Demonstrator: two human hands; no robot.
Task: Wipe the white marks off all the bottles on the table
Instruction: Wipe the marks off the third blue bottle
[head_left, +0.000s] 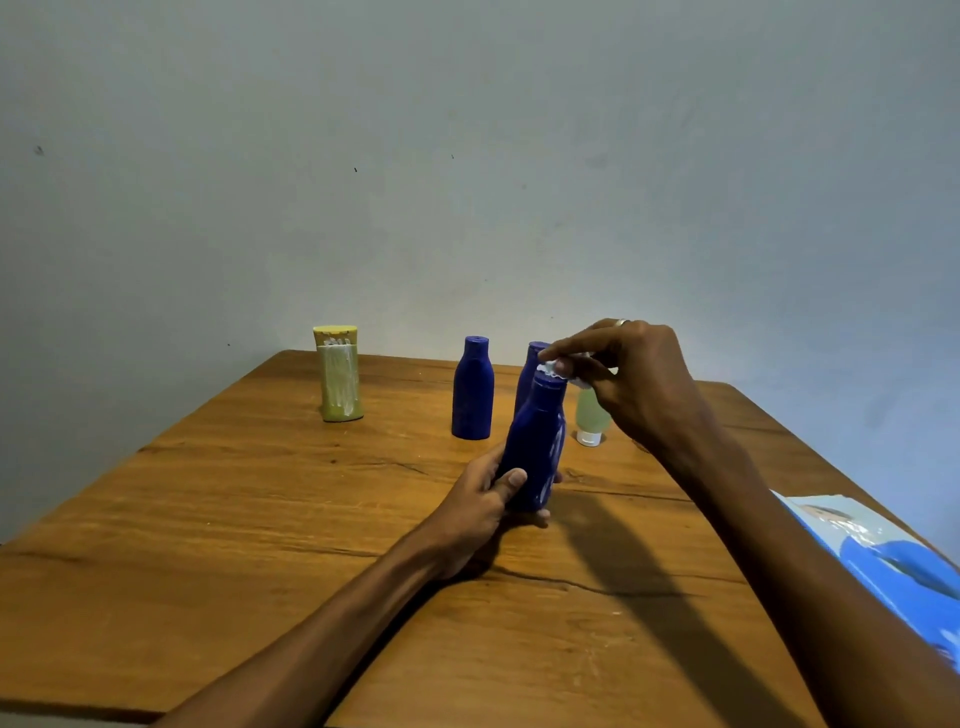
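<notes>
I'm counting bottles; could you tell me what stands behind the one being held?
Behind the held bottle stands another blue bottle, mostly hidden, so any marks can't be seen. A pale green bottle stands cap-down, partly covered by the right hand.

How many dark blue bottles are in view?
3. One bottle is held in the left hand, one stands behind it to the left, one is partly hidden behind the held one.

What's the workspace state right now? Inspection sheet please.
Surface: wooden table, cracked grain.
Job's things: held blue bottle, white marks on its side; two blue bottles behind; yellow-capped bottle, white streaks; pale green bottle standing on its white cap; white tissue at the held bottle's cap.
Clutter: blue-and-white pack, right edge.
Grippers: left hand grips the held bottle; right hand pinches the tissue.
Cables: nothing seen.
Surroundings: plain wall.
</notes>
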